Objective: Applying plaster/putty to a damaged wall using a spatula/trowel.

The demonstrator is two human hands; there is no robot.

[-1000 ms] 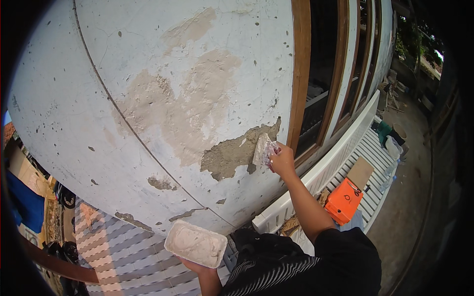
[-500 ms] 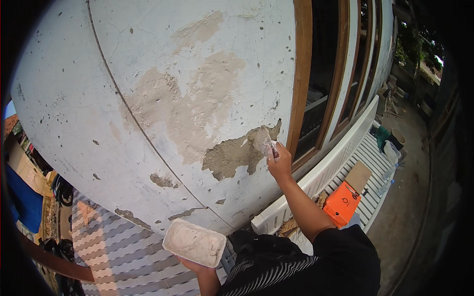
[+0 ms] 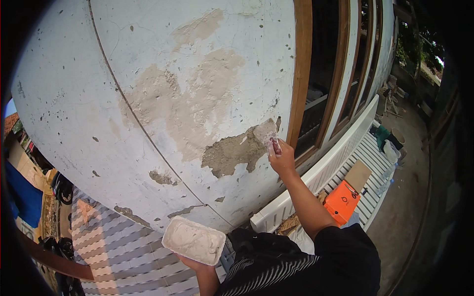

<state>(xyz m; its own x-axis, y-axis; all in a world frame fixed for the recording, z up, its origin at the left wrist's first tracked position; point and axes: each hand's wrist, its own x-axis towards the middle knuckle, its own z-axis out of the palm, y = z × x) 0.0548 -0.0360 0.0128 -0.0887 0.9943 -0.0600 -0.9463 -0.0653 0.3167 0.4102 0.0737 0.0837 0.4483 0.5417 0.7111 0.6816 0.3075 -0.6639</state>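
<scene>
My right hand (image 3: 282,159) is closed around the handle of a putty knife (image 3: 266,135) smeared with pale filler. Its broad blade lies against the wall (image 3: 237,106), over the right end of a bare grey-brown patch (image 3: 232,157) where the paint has come away. Low in front of me, my left hand (image 3: 193,264) holds a white rectangular tub (image 3: 168,243) from beneath, most of its fingers hidden by it. Pinkish-beige filler (image 3: 195,239) fills the tub. Similar beige filler (image 3: 185,108) covers a large area of wall above and left of the bare patch.
Right of the patch stands a brown wooden window frame (image 3: 298,74). Below it runs a white slatted bench (image 3: 368,190) bearing an orange box (image 3: 341,202), a brown board (image 3: 357,177) and bags. A thin cable (image 3: 129,106) crosses the wall. Tiled floor (image 3: 118,246) lies lower left.
My right hand and the putty knife have shifted slightly up and right along the wall, and the blade now points more upward. The tub has barely moved.
</scene>
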